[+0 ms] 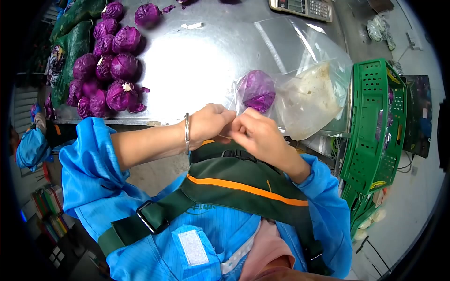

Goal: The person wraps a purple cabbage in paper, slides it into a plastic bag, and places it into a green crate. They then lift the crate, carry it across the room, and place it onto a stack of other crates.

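Our left hand [211,122] and right hand [255,133] pinch shut a bagged purple cabbage [258,90] on the steel table [197,65]; loose cabbages [110,70] upper left, green crate [375,122] right

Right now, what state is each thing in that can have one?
Left hand: pinching the bag's mouth.
Right hand: pinching the same spot.
Plastic bag: holds one purple cabbage, mouth gathered.
Loose cabbages: unbagged, piled on the steel table.
Green crate: tilted on edge.
Scale: display unreadable.
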Available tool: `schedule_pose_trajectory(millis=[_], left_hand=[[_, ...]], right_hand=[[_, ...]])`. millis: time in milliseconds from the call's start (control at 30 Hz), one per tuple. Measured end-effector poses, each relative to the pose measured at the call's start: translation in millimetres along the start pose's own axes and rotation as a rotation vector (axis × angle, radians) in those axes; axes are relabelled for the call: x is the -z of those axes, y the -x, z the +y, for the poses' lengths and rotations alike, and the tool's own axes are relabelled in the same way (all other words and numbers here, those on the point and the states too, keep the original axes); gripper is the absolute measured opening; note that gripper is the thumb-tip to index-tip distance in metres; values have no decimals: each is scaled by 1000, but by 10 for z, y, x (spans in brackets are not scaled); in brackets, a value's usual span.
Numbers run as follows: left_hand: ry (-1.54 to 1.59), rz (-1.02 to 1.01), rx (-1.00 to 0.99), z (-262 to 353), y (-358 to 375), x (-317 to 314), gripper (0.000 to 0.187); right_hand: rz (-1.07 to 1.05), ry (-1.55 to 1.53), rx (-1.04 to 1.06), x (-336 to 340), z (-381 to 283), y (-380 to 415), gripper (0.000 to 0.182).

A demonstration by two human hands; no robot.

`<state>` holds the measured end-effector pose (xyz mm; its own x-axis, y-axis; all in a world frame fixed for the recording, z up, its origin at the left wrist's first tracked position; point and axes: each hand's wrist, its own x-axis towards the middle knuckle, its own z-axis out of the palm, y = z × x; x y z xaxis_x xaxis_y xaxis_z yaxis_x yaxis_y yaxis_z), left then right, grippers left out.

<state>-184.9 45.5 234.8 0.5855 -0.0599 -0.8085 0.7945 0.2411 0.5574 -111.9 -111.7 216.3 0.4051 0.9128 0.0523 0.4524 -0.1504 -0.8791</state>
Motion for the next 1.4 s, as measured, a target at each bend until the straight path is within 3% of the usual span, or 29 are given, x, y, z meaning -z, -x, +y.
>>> schedule_pose_trajectory(millis=[67, 100, 133, 200, 267, 333, 367, 433, 467, 500, 533, 567, 600, 667, 700, 733, 767, 833, 867, 933, 1000, 1067, 1100, 1133, 1167, 1233, 1267, 1367, 1400], left_hand=[[10, 17, -24, 8, 27, 18, 36], [28, 12, -48, 47, 54, 23, 38], [57, 2, -69, 59, 71, 22, 40], [32, -53, -9, 74, 82, 62, 39], [8, -134, 105, 193, 143, 163, 44], [-51, -102, 109, 105, 46, 461, 45], [-113, -47, 71, 15, -50, 610, 42], [-916, 435, -684, -422, -291, 787, 40], [-1072, 556, -953, -519, -432, 759, 58], [-1004, 584, -1054, -524, -498, 601, 62], [-918, 578, -1152, -454, -551, 367, 58], [-854, 526, -1270, -405, -650, 261, 52], [-796, 468, -1384, -364, -748, 152, 47], [-755, 232, -1637, -382, -1105, 187, 35], [-429, 301, -1377, -466, -1159, 91, 11], [-198, 374, -1271, -436, -1176, 39, 9], [37, 439, -1145, -404, -1200, 23, 16], [331, 484, -882, -253, -1131, 89, 23], [344, 500, -841, -167, -1085, 109, 27], [302, 506, -566, -136, -1174, 305, 28], [250, 489, -320, -257, -1453, 613, 31], [-271, 332, -53, -758, -2040, 898, 34], [-479, 103, -115, -772, -2020, 860, 35], [-473, 64, -9, -713, -2068, 867, 29], [-467, 21, 106, -687, -2093, 865, 28], [-1023, 212, -561, -748, -2034, 890, 41], [-1269, 319, -923, -783, -2004, 883, 50], [-776, 33, -936, -892, -1874, 706, 71], [-754, 36, -851, -836, -1841, 671, 72]], right_hand=[[-438, -252, -19, 363, -319, 46, 7], [-502, -301, 27, 609, -468, 173, 8], [-409, -270, 79, 863, -532, 399, 9], [13, 20, 130, 1339, -573, 990, 12], [437, 400, -28, 1559, -407, 1563, 16], [489, 595, -279, 1571, 70, 2108, 20], [339, 600, -478, 1525, 465, 2395, 16], [-230, 426, -791, 1251, 1356, 2971, 37], [-140, 336, -772, 1105, 1463, 2864, 51], [44, 171, -967, 1024, 1346, 2335, 64], [493, 246, -497, 784, 1307, 1871, 67], [493, 440, -341, 769, 1058, 1319, 68], [560, 372, -190, 618, 1079, 871, 61], [650, 43, -99, 367, 1145, 525, 47], [659, -210, -148, 260, 1311, 464, 39], [645, -458, -189, 247, 1366, 328, 32], [854, -621, -219, 234, 1377, 235, 13], [928, -670, -269, 211, 1376, 135, 11], [934, -717, -403, 198, 1373, 119, 12], [936, -793, -649, 253, 1391, 26, 17], [565, -659, -884, 94, 1943, 170, 22], [177, -599, -1119, -86, 2232, 213, 23], [-26, -608, -1243, -141, 2190, 183, 21], [-169, -176, -1017, -119, 2181, 145, 26], [-102, -33, -821, -108, 2138, 177, 33], [33, 239, -433, -72, 1779, 185, 54], [-6, 135, -383, -99, 1769, 213, 65], [-6, -312, -201, -367, 1879, 328, 108], [6, -580, -378, -325, 1779, 298, 101]])
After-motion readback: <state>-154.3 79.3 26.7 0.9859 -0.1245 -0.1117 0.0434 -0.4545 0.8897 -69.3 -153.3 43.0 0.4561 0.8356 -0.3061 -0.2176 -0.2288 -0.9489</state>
